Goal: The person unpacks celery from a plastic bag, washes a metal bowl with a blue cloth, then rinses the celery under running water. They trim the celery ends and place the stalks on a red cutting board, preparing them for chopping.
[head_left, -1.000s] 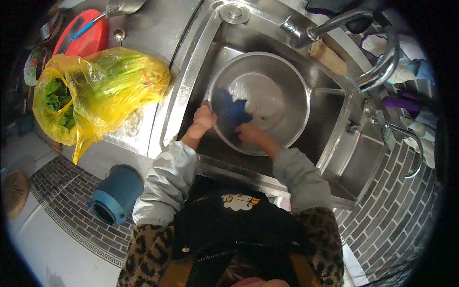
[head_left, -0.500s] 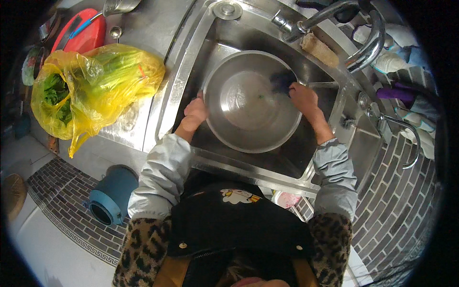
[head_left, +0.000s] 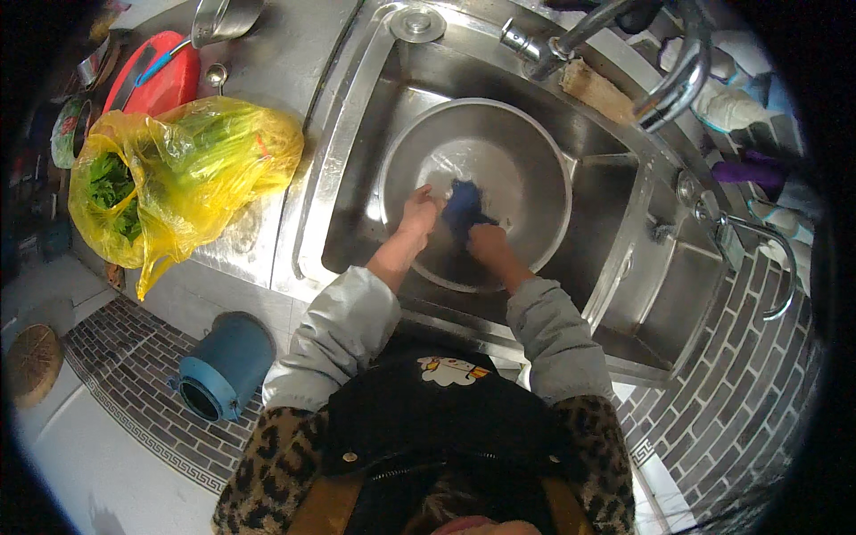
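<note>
Cloth blurred inside steel basin

We see the dark blue cloth low inside the basin, set in the sink, its outline too smeared to read. Our right hand closes on the cloth's lower end, fingertips hidden. Our left hand is just left of the cloth, fingers partly curled; whether they pinch anything, we cannot tell. The upper edge cuts off the faucet, and a yellow bag veils most of the greens.
</note>
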